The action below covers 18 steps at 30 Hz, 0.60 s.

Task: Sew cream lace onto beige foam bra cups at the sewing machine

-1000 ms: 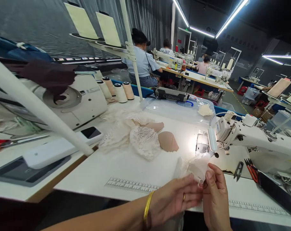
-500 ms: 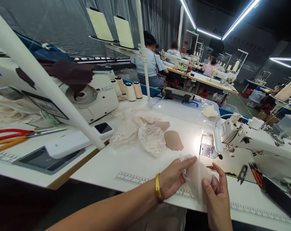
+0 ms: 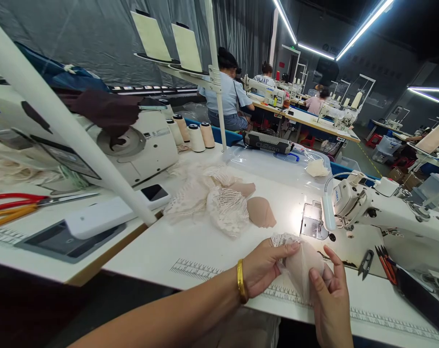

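Note:
Both of my hands hold a pale, sheer bra cup [image 3: 302, 266] with a lace edge, just above the table's front edge. My left hand [image 3: 265, 266] pinches its upper left side between thumb and fingers. On the other side, my right hand [image 3: 330, 290] grips the cup with the thumb in front and some fingers behind, partly hidden; its index finger points up. Beyond them lie a beige bra cup pad [image 3: 261, 211] and a heap of white lace fabric [image 3: 228, 210]. The sewing machine [image 3: 350, 198] stands beyond my right hand, its lamp lit.
Thread snips [image 3: 366, 264] and orange-handled scissors [image 3: 385, 263] lie at the right. Rulers [image 3: 197, 268] run along the front edge. A white pole [image 3: 78, 130] slants across the left, near thread cones [image 3: 197, 137] and red-and-orange-handled scissors [image 3: 20, 205]. Other people sit at machines farther back.
The bra cup has been turned and spread a little, so its rounded face shows more. My hands have shifted slightly right and down, still gripping it.

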Tool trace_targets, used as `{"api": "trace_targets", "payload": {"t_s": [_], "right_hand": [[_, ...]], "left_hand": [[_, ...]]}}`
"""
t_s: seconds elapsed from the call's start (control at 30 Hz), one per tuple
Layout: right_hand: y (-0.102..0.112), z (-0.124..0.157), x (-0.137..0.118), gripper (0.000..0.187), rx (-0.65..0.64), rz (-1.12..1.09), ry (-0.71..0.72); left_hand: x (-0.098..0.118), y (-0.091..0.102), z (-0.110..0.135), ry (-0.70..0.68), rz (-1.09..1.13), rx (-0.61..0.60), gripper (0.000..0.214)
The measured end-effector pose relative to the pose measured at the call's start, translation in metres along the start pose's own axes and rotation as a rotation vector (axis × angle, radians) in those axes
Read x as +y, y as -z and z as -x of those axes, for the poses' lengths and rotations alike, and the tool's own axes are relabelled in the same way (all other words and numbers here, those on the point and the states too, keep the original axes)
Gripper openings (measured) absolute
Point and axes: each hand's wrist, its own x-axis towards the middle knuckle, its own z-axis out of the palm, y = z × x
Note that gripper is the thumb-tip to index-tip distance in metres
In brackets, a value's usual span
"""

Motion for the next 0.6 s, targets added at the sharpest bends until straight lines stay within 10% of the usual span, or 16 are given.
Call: {"api": "trace_targets", "payload": {"t_s": [0.6], "right_hand": [[0.003, -0.0047, -0.004, 0.08, -0.014, -0.053, 0.014]], "left_hand": [[0.0002, -0.0082, -0.0052, 0.044, -0.015, -0.007, 0.046]]}}
